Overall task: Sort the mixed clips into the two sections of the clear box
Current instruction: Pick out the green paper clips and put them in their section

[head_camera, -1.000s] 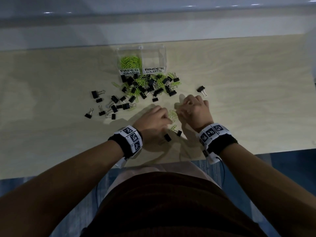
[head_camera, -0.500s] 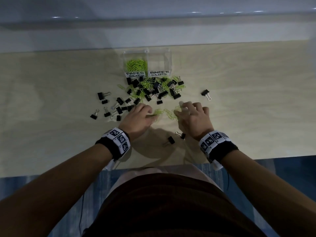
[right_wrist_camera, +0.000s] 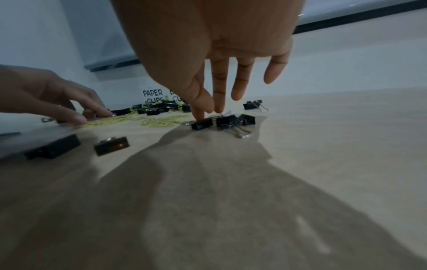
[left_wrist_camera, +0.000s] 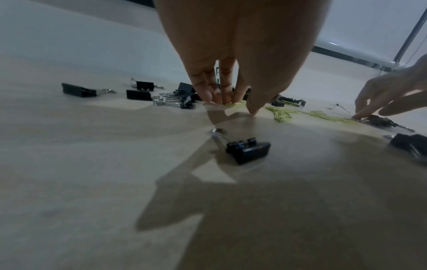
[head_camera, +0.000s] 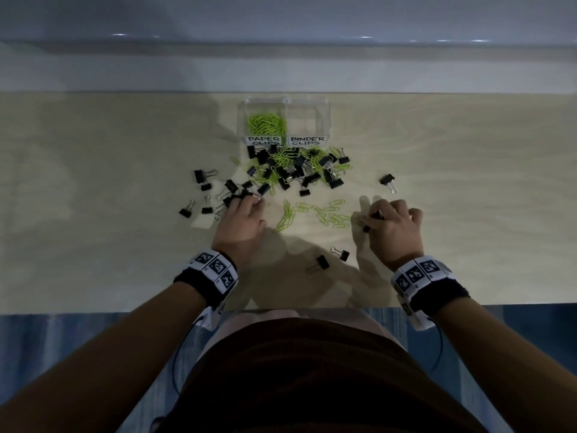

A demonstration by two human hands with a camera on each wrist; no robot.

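Note:
The clear box [head_camera: 324,120] stands at the back. Its left section, labelled PAPER CLIPS, holds green paper clips [head_camera: 267,124]; the BINDER CLIPS section [head_camera: 307,121] looks bare. A mixed pile [head_camera: 296,170] of black binder clips and green paper clips lies in front of it. My left hand [head_camera: 246,203] presses straight fingers [left_wrist_camera: 221,95] down at the edge of a group of binder clips [head_camera: 231,185]. My right hand [head_camera: 367,218] touches a black binder clip [right_wrist_camera: 202,124] with thumb and forefinger tips, two more beside it. Loose paper clips [head_camera: 312,214] lie spread between the hands.
Two binder clips [head_camera: 321,262] [head_camera: 342,254] lie near the table's front edge [head_camera: 125,309], between my wrists. A lone binder clip [head_camera: 387,180] sits to the right of the pile. Bare wood stretches far left and far right. A wall runs behind the box.
My hands have moved apart from the middle: the left went left toward the binder clip group, the right went right with binder clips under its fingertips. Green paper clips now lie exposed between them.

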